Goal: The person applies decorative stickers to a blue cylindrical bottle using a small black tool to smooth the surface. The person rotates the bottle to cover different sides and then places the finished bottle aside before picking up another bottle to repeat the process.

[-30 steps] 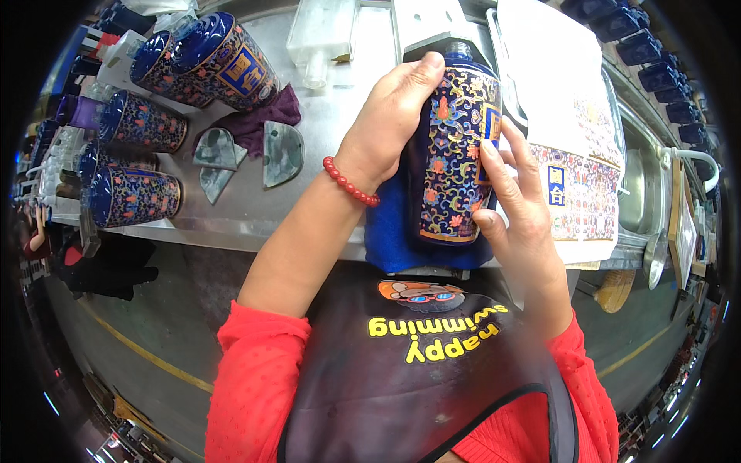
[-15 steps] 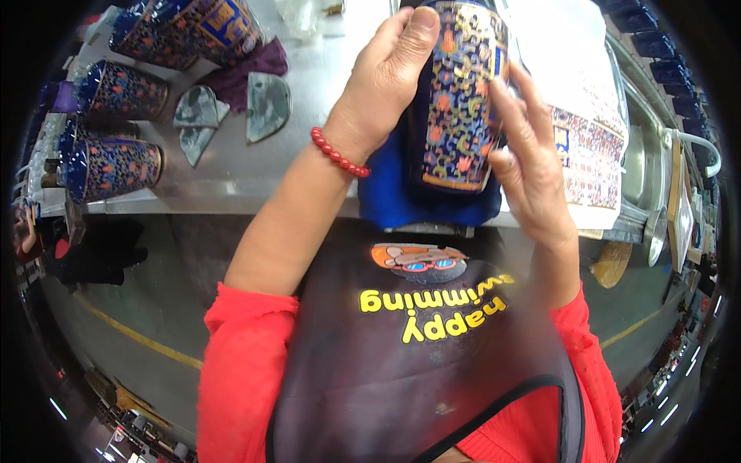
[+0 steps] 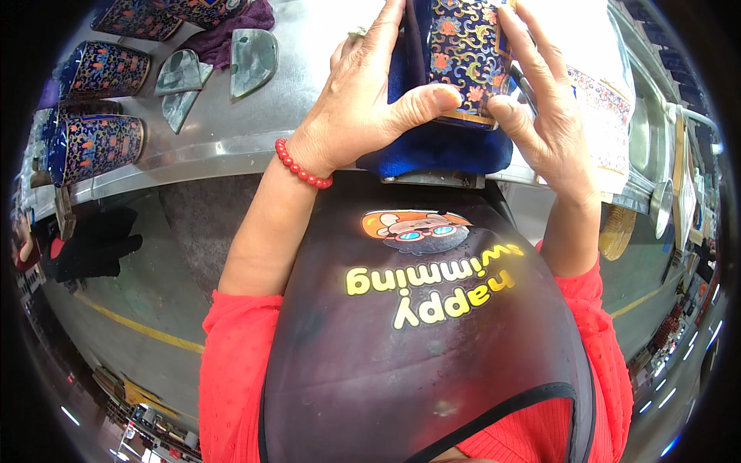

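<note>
A dark blue vase [image 3: 468,58] with a colourful floral pattern and a gold band lies at the top of the view, its far end cut off. Beneath it is a blue cloth [image 3: 440,148]. My left hand [image 3: 370,108] spans its left side, the thumb pressed on the surface near the gold band and the fingers stretched away. On the right side, my right hand [image 3: 546,116] has its thumb at the lower edge and its fingers along the wall. Both hands hold the vase between them. A small dark shape by the right fingers cannot be made out.
More patterned vases [image 3: 100,147] lie at the left of the metal table [image 3: 224,143]. Near them are flat marbled green pieces [image 3: 255,62] and a purple cloth [image 3: 239,27]. White sheets with a printed pattern [image 3: 606,116] lie at right, beside a metal basin [image 3: 641,135].
The vase sits higher in the view. My left hand has shifted down along it, its thumb now near the gold band. My right hand stays at the right side.
</note>
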Available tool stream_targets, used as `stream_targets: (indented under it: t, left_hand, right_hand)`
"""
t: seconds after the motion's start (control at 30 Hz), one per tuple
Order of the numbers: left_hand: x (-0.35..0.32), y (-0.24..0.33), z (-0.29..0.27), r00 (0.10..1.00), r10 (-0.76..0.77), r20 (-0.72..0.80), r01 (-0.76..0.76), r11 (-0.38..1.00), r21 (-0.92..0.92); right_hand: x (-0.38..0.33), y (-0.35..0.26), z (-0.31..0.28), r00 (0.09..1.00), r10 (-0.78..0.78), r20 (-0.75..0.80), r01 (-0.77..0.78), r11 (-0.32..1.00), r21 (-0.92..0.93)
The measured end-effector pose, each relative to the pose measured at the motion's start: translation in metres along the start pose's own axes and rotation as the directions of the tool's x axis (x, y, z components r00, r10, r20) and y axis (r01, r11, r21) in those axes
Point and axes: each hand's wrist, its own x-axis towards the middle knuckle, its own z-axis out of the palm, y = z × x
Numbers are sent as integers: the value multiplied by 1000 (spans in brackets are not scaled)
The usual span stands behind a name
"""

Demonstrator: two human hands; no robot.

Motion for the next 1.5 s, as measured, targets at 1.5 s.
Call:
stream_targets:
  t: [1.5]
  left_hand:
    - [-69, -8, 43, 930, 266, -254, -91, 835, 543]
  right_hand:
    - [2, -24, 2, 764, -419, -491, 406, 903, -138]
